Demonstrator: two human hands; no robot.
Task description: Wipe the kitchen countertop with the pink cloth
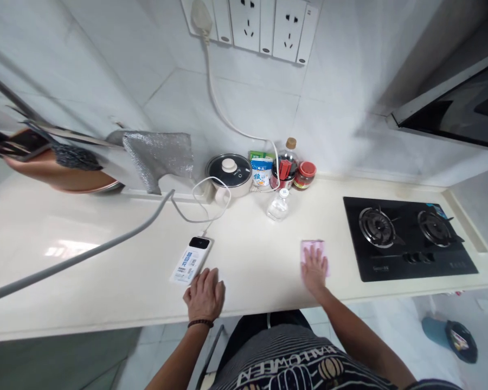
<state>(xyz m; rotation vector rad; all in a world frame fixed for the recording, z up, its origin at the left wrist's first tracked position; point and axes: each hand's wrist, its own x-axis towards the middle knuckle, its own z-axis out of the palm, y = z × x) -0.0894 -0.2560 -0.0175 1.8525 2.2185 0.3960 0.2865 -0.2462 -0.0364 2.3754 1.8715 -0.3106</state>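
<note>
My right hand (314, 270) lies flat with fingers spread on a pink cloth (308, 248), pressing it to the white countertop (252, 271). Parts of the cloth show around the fingers. My left hand (205, 295) rests on the counter near its front edge, fingers loosely bent and nothing visible in them. Just beyond it, close to the fingertips, is a white power bank (190, 262) with a dark screen end and a cable plugged in. A small clear bottle (278, 206) stands between the hands, farther back.
Along the wall stand a small electric pot (229, 176), a blue-and-white packet (262, 172), a red-lidded jar (305, 175) and a brown-capped bottle (290, 145). A black gas stove (406, 260) is at right. A grey hose (85, 257) crosses the left; a white cord (217, 100) hangs from the sockets.
</note>
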